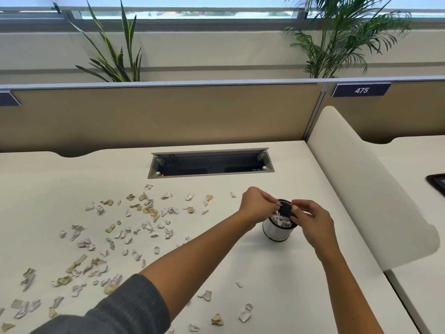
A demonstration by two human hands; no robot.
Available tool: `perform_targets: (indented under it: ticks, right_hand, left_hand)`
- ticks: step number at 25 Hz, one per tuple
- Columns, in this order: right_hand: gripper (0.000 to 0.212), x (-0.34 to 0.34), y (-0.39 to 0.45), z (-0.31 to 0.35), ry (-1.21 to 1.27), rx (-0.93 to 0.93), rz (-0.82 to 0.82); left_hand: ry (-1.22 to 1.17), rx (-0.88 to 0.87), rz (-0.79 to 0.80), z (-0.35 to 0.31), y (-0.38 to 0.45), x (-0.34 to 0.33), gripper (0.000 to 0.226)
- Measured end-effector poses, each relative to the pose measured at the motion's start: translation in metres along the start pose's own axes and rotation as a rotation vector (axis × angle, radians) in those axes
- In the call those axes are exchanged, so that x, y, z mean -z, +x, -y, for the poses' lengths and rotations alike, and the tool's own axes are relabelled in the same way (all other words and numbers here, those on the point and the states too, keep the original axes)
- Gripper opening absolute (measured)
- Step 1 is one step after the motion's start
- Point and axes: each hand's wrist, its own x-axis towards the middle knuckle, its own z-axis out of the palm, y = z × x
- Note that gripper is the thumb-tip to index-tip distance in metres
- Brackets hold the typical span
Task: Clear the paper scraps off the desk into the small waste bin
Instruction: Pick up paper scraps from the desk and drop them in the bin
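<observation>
A small white waste bin point(274, 232) with a black rim stands on the cream desk point(284, 273), right of centre, with white paper scraps showing inside it. Just above its mouth a black round lid point(285, 209) stands tilted on edge. My left hand point(257, 205) pinches the lid's left edge and my right hand point(311, 222) pinches its right edge. Several crumpled white and tan paper scraps point(147, 213) lie scattered over the left half of the desk. A few more scraps point(245, 312) lie near the front edge.
A recessed cable tray point(209, 164) lies open in the desk behind the bin. A curved cream divider point(361, 189) bounds the desk on the right, with a dark device point(437, 182) beyond it. A tan partition point(156, 116) with plants behind it closes the back.
</observation>
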Motion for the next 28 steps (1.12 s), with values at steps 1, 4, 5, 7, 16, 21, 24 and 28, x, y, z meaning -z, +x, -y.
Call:
perform_targets:
  ticks: [1, 4, 5, 7, 16, 21, 24, 28]
  right_hand:
    - [0.012, 0.002, 0.001, -0.001, 0.01, -0.006, -0.004]
    - [0.013, 0.007, 0.0, -0.007, 0.04, -0.023, -0.011]
    - [0.013, 0.009, 0.0, -0.009, 0.046, -0.025, -0.013]
    - [0.014, 0.01, 0.0, -0.012, 0.058, -0.032, -0.022]
    - [0.016, -0.009, -0.006, -0.003, 0.007, 0.04, 0.012]
    - [0.019, -0.031, -0.012, 0.014, -0.03, 0.128, 0.127]
    - [0.022, -0.052, -0.019, 0.018, -0.063, 0.154, 0.237]
    - [0.02, -0.089, -0.029, 0.004, -0.236, 0.159, 0.427]
  left_hand:
    - [0.011, -0.003, -0.007, -0.003, 0.003, -0.005, 0.008]
    - [0.021, -0.003, -0.014, -0.006, 0.008, -0.016, 0.011]
    - [0.022, 0.0, -0.014, -0.006, 0.009, -0.018, 0.014]
    - [0.022, 0.008, -0.009, -0.003, 0.011, -0.02, 0.019]
    - [-0.117, -0.083, -0.064, 0.016, 0.004, 0.007, 0.031]
    - [0.182, -0.194, -0.179, 0.055, 0.001, 0.044, 0.034]
    - [0.352, -0.156, -0.238, 0.09, 0.008, 0.079, 0.031]
    - [0.586, -0.071, -0.216, 0.13, 0.017, 0.119, 0.047]
